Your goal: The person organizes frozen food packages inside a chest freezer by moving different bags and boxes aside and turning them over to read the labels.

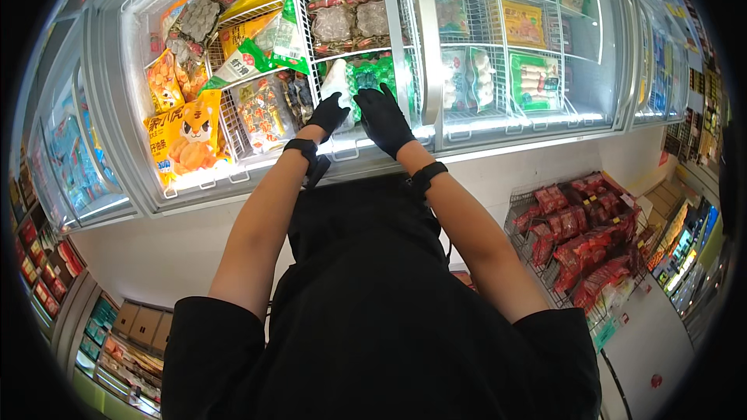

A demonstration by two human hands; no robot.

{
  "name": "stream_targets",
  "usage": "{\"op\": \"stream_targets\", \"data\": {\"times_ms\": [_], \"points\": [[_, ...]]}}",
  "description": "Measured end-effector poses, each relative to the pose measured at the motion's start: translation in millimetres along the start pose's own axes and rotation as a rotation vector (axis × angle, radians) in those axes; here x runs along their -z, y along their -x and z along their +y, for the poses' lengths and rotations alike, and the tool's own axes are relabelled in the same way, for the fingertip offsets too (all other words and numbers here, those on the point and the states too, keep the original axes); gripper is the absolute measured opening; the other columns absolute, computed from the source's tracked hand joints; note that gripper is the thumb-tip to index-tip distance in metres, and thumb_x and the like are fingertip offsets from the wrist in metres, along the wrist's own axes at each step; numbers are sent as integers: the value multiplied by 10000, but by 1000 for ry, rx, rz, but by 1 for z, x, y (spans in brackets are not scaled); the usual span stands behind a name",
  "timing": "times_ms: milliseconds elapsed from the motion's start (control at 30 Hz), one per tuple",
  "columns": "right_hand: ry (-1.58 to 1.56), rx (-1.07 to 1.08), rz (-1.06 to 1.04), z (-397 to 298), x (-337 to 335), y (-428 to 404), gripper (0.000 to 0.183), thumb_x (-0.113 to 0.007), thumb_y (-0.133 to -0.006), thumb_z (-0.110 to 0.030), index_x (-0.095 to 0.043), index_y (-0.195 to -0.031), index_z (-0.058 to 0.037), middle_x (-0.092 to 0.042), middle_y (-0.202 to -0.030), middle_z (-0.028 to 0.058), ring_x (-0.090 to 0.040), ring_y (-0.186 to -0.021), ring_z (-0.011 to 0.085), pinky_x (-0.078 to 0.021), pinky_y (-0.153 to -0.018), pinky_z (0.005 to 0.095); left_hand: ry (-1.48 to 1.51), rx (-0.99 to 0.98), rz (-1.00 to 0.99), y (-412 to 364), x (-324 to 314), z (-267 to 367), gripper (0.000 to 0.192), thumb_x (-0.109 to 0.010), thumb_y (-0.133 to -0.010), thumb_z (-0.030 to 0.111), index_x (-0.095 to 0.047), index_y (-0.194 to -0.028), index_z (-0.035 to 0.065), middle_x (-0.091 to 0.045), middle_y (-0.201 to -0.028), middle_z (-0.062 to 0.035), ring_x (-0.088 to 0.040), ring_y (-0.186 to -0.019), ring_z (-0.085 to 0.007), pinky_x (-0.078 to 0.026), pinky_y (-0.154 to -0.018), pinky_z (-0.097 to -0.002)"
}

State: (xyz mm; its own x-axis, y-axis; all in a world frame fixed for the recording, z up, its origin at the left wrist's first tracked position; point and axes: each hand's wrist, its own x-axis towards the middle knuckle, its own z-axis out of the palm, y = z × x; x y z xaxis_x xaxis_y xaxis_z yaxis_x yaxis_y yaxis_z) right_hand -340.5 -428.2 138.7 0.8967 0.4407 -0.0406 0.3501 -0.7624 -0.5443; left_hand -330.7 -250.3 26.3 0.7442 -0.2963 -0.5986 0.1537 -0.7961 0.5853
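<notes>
Both hands wear black gloves and reach over the front edge of a chest freezer into a wire compartment. My left hand [330,113] is at a white frozen food bag [336,83]; whether its fingers grip the bag cannot be told. My right hand [383,119] lies with fingers spread on green bags of frozen food [373,67], just right of the white bag. Behind them are dark-edged packs of frozen food [350,20]. To the left of my left hand lie clear packs of frozen balls [261,111].
Wire dividers [309,64] split the freezer. A sliding lid's metal frame [429,41] stands right of my right hand, with glass [525,29] beyond. Yellow snack bags [189,134] fill the left corner. A wire basket of red packets [578,227] stands at the lower right.
</notes>
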Motion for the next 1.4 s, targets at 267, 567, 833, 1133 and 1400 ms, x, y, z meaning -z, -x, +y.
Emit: {"op": "stream_targets", "data": {"times_ms": [267, 567, 833, 1133, 1400], "points": [[216, 275, -12, 45, 21, -69, 245, -496, -773, -58, -595, -993, -17, -581, -1071, 155, -518, -1097, 287, -268, -1094, 415, 85, 92, 100, 4, -11, 0, 565, -597, -830, 250, -414, -1312, 20, -474, -1304, -204, -455, -1209, -326, -376, -1010, -372], [241, 259, 36, 49, 20, -80, 151, -530, -719, -61, -621, -838, -52, -583, -791, 94, -579, -855, 249, -372, -1011, 402, 117, 63, 290, -12, -15, 4, 529, -620, -801, 201, -441, -1262, 13, -495, -1236, -237, -491, -1131, -380, -407, -963, -410], [262, 210, -42, 50, 17, -80, 22, -558, -713, -69, -557, -734, -65, -559, -768, 100, -561, -852, 265, -404, -944, 407, 303, -27, 684, -47, 35, -18, 405, -561, -779, 68, -521, -1177, 0, -556, -1155, -216, -520, -1082, -371, -414, -937, -420], [234, 191, -45, 48, 19, -79, 120, -569, -720, -75, -596, -836, -59, -594, -854, 100, -565, -936, 279, -389, -977, 410, -47, -491, 264, -68, 45, 36, 370, -622, -769, 97, -538, -1123, 33, -594, -1023, -193, -564, -950, -358, -457, -825, -425], [227, 101, -234, 43, 25, -84, 324, -554, -751, -91, -595, -1064, -14, -610, -1087, 143, -557, -1053, 289, -367, -1013, 400, -543, -424, 348, -98, -6, 38, 193, -557, -782, 182, -605, -940, 81, -628, -941, -143, -604, -897, -287, -473, -772, -384]]}}
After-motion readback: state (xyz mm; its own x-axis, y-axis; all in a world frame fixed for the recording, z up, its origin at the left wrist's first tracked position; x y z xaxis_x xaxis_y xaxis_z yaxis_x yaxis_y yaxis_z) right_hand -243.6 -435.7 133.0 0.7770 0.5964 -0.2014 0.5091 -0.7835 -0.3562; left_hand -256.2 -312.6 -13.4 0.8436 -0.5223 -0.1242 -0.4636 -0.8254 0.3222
